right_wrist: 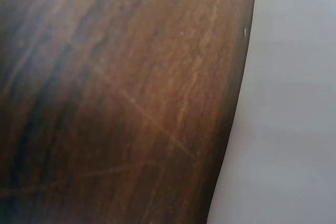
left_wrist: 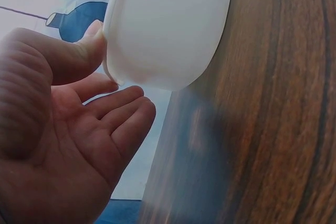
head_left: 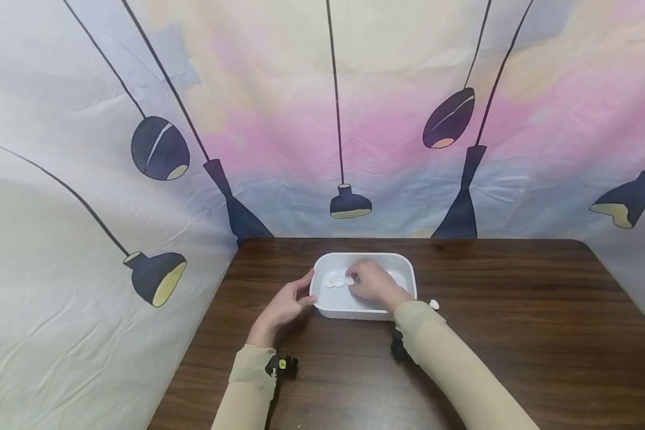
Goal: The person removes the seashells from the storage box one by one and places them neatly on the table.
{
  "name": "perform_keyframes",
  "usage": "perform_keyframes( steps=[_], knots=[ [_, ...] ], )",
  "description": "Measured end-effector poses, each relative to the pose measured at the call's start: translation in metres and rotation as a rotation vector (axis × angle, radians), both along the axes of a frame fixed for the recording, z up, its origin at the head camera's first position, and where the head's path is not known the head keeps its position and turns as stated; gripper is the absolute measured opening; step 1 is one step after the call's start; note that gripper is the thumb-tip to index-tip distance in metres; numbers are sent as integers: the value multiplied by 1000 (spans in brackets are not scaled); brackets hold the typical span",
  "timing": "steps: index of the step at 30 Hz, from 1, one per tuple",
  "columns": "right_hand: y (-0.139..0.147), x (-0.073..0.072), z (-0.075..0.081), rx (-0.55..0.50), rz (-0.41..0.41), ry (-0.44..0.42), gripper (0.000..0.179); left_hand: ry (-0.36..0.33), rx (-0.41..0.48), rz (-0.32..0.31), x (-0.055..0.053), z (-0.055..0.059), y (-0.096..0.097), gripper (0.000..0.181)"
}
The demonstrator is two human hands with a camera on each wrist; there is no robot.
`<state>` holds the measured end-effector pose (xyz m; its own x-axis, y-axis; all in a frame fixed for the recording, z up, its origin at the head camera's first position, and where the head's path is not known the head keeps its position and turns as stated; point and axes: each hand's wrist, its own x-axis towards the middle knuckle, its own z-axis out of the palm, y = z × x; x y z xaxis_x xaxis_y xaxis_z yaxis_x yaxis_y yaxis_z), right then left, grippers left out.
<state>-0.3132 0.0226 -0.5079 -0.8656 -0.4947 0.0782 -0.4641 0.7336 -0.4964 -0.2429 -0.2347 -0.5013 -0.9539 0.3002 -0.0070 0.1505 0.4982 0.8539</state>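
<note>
A white rectangular tray (head_left: 330, 312) with rounded corners stands on the wooden table. At its left end my left hand (head_left: 285, 306) pinches the rim between thumb and index finger; the left wrist view shows the other fingers of that hand (left_wrist: 63, 129) stretched out below the rim. Inside the tray, small white oval pieces (head_left: 338, 283) lie in a row on the floor. My right hand (head_left: 373, 280) reaches in over the right side, fingers curled down, and pinches another small white piece (head_left: 350, 280) at the end of this row. That hand does not show in the right wrist view.
Just right of the tray, one more small white piece (head_left: 434, 304) lies on the brown table (head_left: 527, 310). A cloth backdrop (head_left: 301, 119) printed with hanging lamps stands behind the table. In the right wrist view, a pale surface (right_wrist: 283, 108) borders the wood.
</note>
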Motion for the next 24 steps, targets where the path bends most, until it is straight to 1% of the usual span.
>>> perform_keyframes(
  steps=[5, 11, 16, 19, 24],
  knots=[
    [0, 0, 0, 12, -19, -29, 30, 0, 13, -7, 0, -1, 0, 69],
    [-1, 1, -1, 0, -20, -18, 27, -5, 32, -13, 0, 0, 0, 69],
    [-1, 1, 0, 3, -38, -30, 27, -2, 44, -19, 0, 0, 0, 68],
    [-1, 2, 0, -3, -46, -34, 27, 1, 38, -22, 0, 0, 0, 68],
    [-1, 1, 0, 0, -36, -14, 31, 5, 21, -12, 1, 0, 0, 68]
  ],
)
